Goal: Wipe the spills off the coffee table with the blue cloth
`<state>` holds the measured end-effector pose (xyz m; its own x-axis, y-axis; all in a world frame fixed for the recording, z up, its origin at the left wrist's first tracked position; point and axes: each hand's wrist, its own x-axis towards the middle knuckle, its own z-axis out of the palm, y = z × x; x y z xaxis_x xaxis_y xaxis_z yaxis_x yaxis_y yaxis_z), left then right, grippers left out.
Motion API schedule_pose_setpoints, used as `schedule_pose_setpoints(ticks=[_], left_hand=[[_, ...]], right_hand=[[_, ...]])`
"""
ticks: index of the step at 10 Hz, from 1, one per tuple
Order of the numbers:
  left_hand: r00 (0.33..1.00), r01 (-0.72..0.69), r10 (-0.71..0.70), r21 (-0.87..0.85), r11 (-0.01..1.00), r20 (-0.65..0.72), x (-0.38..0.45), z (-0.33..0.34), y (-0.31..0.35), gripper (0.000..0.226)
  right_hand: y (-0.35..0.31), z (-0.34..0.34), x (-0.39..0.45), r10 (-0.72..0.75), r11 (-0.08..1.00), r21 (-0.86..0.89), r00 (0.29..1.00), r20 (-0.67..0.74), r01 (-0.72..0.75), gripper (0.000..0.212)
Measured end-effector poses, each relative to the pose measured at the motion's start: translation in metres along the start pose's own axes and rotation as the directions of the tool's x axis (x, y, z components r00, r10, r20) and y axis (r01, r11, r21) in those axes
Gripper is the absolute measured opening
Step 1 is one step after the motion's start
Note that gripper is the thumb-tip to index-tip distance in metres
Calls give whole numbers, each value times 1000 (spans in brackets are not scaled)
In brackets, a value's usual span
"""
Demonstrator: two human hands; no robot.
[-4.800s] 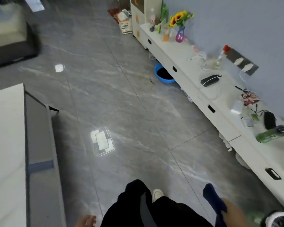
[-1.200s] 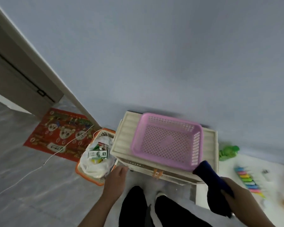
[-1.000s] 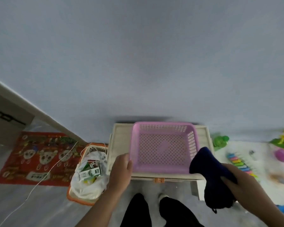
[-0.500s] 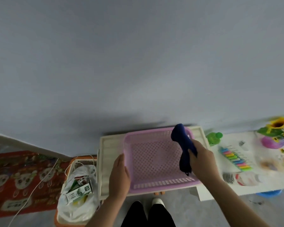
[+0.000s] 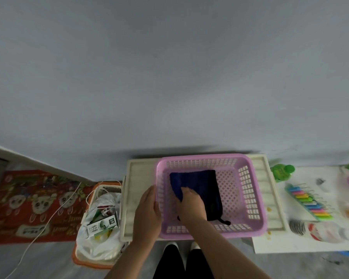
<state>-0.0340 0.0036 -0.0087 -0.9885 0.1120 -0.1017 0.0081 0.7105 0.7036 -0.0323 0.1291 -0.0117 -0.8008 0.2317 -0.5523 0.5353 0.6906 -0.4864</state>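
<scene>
The dark blue cloth (image 5: 199,184) lies spread on the bottom of a pink plastic basket (image 5: 248,198), which stands on a cream cabinet top (image 5: 137,178). My right hand (image 5: 190,205) rests on the cloth's near part inside the basket, fingers curled on the fabric. My left hand (image 5: 147,214) holds the basket's left rim. The coffee table is out of view.
A white shelf (image 5: 302,244) to the right carries a green bottle (image 5: 281,171), a row of coloured clips (image 5: 308,202) and a plastic bag. An orange basket with a white bag (image 5: 98,228) stands on the floor at left, beside a red mat (image 5: 28,200) and a white cable.
My right hand has lowered the cloth from above the basket's far rim onto its bottom, where the cloth now lies flat. My left hand stays on the left rim.
</scene>
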Motion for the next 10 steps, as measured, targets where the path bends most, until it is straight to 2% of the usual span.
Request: schedule_pose_setpoints(ticks=[1,2,3,4,7,8,9,10], left_hand=[[1000,19,-19,16,1000,18,1,3,-3,31],[998,51,-52,32,998,32,2,5,-4,34],[998,60,-61,40,997,30,1,5,-3,36],[997,70,-72,53,996,41,2,4,0,36],[992,86,-96,116,989,82,4,2,4,30],[978,130,-154,166,978,141,6,-1,9,29],[972,123,-154,175,977,175,7,-3,14,37],[979,67,-89,123,990,181,3,-16,25,38]], right_hand=[[0,-1,0,-20,981,-193,1000,-13,17,39],[4,-2,-1,26,972,-236,996,84,-5,47],[7,1,1,32,995,-103,974,224,-9,61],[9,0,-3,-24,997,-68,971,239,41,69],[23,-22,-22,-100,989,128,959,264,68,52],[26,-33,-33,-99,979,197,961,259,48,45],[34,-47,-39,-72,964,265,968,239,6,41],[41,-66,-52,-29,945,325,987,157,-24,35]])
